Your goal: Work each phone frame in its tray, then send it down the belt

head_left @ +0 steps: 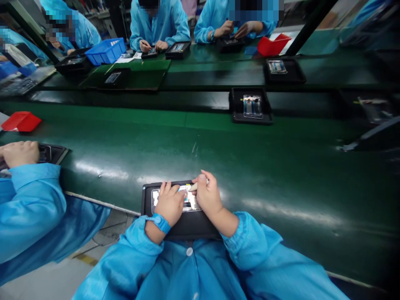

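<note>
A black tray [193, 227] lies at the near edge of the green table, with an open phone-like device [188, 204] in it. My left hand [170, 204], a blue band on its wrist, rests on the left part of the device with its fingers spread. In my right hand [208, 193] is a pale pointed tool [193, 187], gripped between closed fingers, its tip over the upper part of the device. Both hands cover portions of the device.
Beyond the green table [187, 146] runs a dark belt with another device tray [267, 116]. A person's hand [23, 154] works at a tray on the left, near a red bin [21, 121]. Several people sit opposite, by a blue basket [106, 52] and a red container [273, 46].
</note>
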Motion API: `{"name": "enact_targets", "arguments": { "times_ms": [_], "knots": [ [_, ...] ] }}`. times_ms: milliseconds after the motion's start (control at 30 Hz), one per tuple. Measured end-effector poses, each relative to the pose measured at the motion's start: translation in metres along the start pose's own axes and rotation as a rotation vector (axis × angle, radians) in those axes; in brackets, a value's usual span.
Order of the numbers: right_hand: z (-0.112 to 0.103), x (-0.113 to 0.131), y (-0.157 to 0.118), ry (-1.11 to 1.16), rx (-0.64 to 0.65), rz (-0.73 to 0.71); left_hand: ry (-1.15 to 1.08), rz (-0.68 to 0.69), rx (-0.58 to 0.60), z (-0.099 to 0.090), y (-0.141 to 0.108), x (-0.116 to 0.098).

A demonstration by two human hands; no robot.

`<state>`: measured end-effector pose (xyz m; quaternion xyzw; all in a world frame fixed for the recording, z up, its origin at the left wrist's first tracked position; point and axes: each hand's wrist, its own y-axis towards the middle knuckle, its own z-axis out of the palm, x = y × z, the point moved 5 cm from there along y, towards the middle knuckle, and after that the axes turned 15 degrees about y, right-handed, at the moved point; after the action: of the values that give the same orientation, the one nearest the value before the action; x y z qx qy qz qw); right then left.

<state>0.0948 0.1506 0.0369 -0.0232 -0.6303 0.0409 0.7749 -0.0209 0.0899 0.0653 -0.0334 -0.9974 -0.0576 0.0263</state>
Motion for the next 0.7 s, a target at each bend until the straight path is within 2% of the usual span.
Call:
{"name": "enact_targets", "arguments": {
  "times_ms": [300, 533, 600, 700],
  "knots": [
    [0.001, 0.003, -0.005, -0.171, 0.09, -0.145, 0.083, 0.027, 0.024, -0.002, 0.0, -0.008],
    [0.004, 0.025, -0.01, -0.338, 0.144, -0.417, 0.067, 0.045, 0.024, -0.001, -0.001, -0.011],
    [0.009, 0.031, -0.011, -0.379, 0.205, -0.465, 0.062, 0.044, 0.032, 0.0, -0.001, -0.011],
    [0.021, 0.037, -0.013, -0.453, 0.365, -0.494, 0.042, 0.045, 0.058, 0.002, -0.001, -0.011]
  ]
}}
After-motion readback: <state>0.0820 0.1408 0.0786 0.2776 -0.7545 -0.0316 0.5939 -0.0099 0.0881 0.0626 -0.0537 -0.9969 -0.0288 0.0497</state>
